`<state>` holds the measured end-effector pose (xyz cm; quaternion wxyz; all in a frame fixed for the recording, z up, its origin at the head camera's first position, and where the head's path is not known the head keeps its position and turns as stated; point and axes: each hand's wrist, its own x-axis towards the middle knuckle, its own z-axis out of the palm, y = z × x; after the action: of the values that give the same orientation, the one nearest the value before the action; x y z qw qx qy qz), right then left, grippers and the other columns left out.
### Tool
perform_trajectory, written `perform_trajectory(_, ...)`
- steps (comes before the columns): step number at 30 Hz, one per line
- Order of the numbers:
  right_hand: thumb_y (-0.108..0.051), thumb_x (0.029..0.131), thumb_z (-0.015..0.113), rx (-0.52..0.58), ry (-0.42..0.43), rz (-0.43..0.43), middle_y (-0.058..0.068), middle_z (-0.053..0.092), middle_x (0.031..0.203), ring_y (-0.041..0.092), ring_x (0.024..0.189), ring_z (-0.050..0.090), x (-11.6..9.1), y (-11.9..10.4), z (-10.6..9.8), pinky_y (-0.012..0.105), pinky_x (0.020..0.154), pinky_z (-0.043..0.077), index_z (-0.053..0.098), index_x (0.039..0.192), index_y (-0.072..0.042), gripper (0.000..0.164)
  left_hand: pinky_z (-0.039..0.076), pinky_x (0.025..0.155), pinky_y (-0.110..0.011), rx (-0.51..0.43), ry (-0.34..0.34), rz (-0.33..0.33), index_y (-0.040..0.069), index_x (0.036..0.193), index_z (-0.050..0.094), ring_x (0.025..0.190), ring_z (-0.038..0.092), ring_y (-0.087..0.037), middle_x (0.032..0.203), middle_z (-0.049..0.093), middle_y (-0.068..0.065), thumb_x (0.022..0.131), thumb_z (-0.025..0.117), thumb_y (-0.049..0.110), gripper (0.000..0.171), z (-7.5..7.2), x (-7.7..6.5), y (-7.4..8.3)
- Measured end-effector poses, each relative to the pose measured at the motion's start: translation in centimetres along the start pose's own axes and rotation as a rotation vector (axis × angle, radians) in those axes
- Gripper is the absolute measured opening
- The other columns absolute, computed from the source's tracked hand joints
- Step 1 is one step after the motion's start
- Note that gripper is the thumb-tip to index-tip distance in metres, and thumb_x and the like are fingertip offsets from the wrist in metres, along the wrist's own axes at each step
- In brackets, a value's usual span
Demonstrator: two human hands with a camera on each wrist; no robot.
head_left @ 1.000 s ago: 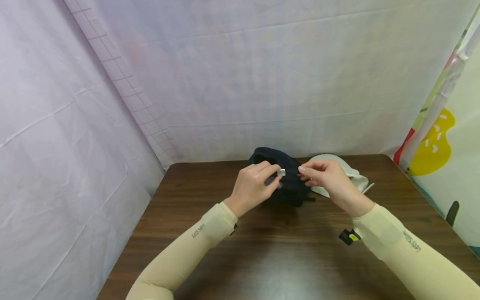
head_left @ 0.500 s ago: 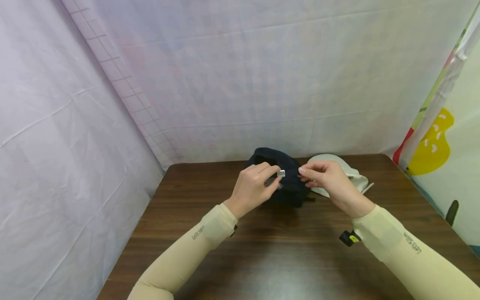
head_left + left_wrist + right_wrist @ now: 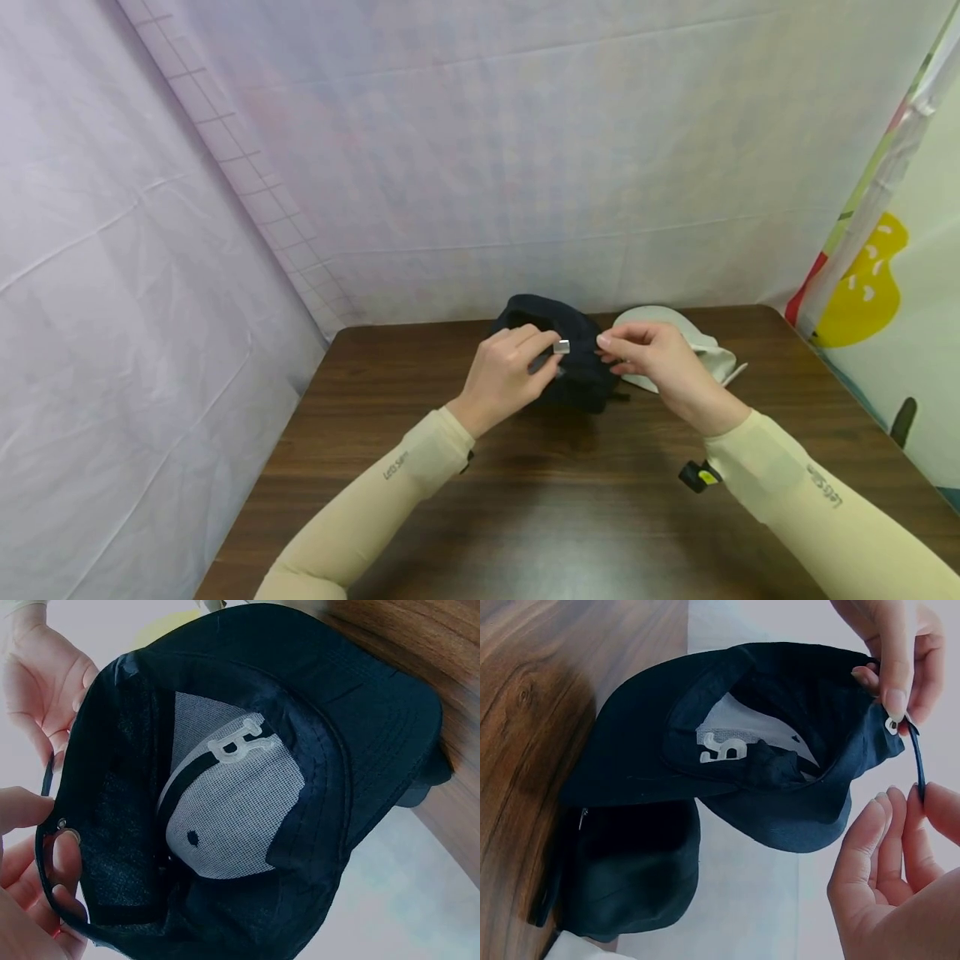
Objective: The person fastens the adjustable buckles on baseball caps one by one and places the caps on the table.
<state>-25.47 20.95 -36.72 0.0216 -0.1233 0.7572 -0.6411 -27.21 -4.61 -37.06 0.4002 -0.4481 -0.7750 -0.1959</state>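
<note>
A dark navy baseball cap (image 3: 390,697) hangs over the table with its opening toward me; in the left wrist view pale mesh and an embroidered letter (image 3: 238,742) show inside. My left hand (image 3: 510,367) pinches the cap's back strap at a small silver buckle (image 3: 562,347). To its right, my right hand (image 3: 652,358) pinches the end of the thin dark strap (image 3: 919,757) between thumb and index finger. The strap runs from the buckle to those fingertips in the right wrist view. Parts of the cap are hidden behind both hands in the head view.
Behind my right hand lies a white cap (image 3: 648,315) at the table's back edge. Another dark cap (image 3: 637,877) sits beneath the held one in the right wrist view. The brown wooden table (image 3: 525,517) ends at pale hanging cloths (image 3: 480,167) at the back and left.
</note>
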Motion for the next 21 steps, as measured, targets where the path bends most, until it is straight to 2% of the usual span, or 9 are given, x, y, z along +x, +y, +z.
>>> perform_trajectory(10,-0.033,0.096,0.071,0.007,0.011,-0.015,0.008,0.07,0.101,0.04,0.1,0.063,-0.14,-0.39,0.0,0.038,0.08,0.058,0.064,0.117,0.012,0.051,0.046,0.063,-0.024,0.002,-0.007,0.001,0.009,0.107,0.073,0.075,0.058,-0.009,0.092,0.069,-0.001,0.091,0.075,0.019,0.018,-0.33,0.15,-0.03)
perform_trajectory(21,-0.032,0.096,0.072,0.017,0.016,-0.022,0.007,0.071,0.099,0.036,0.097,0.065,-0.13,-0.41,-0.04,0.038,0.08,0.058,0.065,0.116,0.012,0.048,0.048,0.067,-0.026,-0.016,-0.001,-0.011,0.007,0.107,0.073,0.076,0.059,-0.01,0.092,0.07,-0.003,0.091,0.075,0.017,0.019,-0.32,-0.05,-0.14)
